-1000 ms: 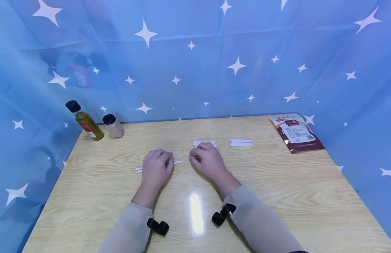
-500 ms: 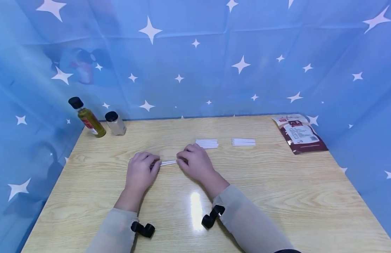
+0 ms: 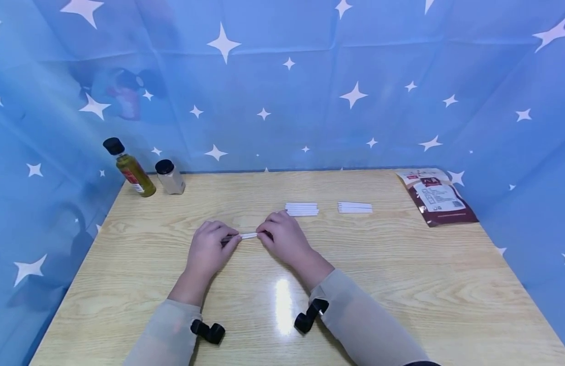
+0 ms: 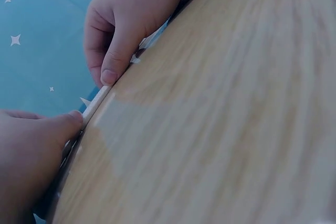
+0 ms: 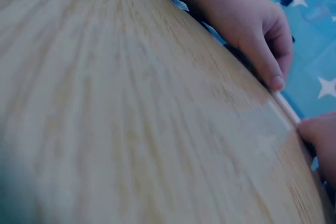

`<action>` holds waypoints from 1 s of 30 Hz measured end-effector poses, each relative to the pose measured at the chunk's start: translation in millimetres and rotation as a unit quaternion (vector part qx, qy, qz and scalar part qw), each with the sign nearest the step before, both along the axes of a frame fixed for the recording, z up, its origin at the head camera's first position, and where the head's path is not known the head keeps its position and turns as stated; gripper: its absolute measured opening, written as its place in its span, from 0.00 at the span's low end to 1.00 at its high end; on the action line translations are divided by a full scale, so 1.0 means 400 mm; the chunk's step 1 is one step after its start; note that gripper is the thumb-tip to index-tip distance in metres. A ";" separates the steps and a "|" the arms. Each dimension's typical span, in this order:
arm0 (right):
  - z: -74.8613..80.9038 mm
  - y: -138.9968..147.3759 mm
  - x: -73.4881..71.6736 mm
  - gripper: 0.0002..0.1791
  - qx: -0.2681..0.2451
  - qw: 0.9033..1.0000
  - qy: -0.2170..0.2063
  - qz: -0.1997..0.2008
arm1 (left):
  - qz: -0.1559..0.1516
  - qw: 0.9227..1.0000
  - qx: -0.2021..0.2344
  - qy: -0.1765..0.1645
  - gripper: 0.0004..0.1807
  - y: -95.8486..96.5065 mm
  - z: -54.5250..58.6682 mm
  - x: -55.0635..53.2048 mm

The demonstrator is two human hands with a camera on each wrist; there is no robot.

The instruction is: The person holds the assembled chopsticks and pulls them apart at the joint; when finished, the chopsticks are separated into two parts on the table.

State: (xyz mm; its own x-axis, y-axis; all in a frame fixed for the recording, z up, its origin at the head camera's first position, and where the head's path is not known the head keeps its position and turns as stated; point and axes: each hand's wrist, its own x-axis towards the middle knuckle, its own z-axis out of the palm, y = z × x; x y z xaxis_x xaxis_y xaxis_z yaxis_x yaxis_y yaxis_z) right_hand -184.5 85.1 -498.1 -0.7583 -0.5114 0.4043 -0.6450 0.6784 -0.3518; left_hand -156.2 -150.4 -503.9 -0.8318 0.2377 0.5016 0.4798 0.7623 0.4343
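Note:
A small bundle of thin white sticks (image 3: 248,236) lies between both hands, low over the tabletop. My left hand (image 3: 210,248) pinches its left end between thumb and fingers, covering that part. The right hand (image 3: 284,236) pinches the other end, so only a short middle stretch shows. In the left wrist view the white sticks (image 4: 97,102) run from one thumb to the other, close along the table surface. From the right wrist, the left hand (image 5: 252,30) appears with its thumb tip on the white strip.
Just beyond the right hand lies a row of white sticks (image 3: 302,209), with a second row (image 3: 354,207) to its right. A green-yellow oil bottle (image 3: 135,175) and a black-lidded jar (image 3: 170,178) stand back left. A brown-and-white pouch (image 3: 437,197) lies back right, before a blue starry cloth (image 3: 282,101).
My right hand has moved left onto the sticks' right end. The left hand has slid left to their left end, and the sticks now look closer together.

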 end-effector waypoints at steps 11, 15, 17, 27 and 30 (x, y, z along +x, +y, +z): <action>0.004 -0.004 0.006 0.04 0.013 0.999 -0.044 -0.019 | 0.002 1.000 0.008 -0.023 0.06 0.003 -0.001 0.000; 0.002 -0.005 0.011 0.06 0.038 0.997 -0.061 -0.025 | 0.003 1.000 0.008 -0.030 0.06 0.002 -0.002 0.001; 0.000 -0.005 0.012 0.07 0.046 0.996 -0.065 -0.029 | 0.003 0.999 0.008 -0.031 0.06 0.003 -0.002 0.001; -0.002 -0.004 0.004 0.09 0.012 0.996 -0.078 -0.043 | 0.015 1.000 0.021 -0.016 0.07 0.003 -0.001 -0.004; 0.004 -0.002 0.004 0.08 -0.020 0.995 -0.079 -0.049 | 0.035 0.999 0.035 -0.007 0.08 0.005 0.002 -0.003</action>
State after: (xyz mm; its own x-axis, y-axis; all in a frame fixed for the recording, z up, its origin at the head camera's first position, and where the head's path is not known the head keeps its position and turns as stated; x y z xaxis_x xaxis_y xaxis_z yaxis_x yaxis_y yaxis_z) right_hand -182.8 84.2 -496.4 -0.8595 -0.4181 0.2940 -0.5109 0.7184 -0.4720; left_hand -157.6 -148.4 -503.1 -0.8523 0.1438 0.5029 0.4203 0.7607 0.4947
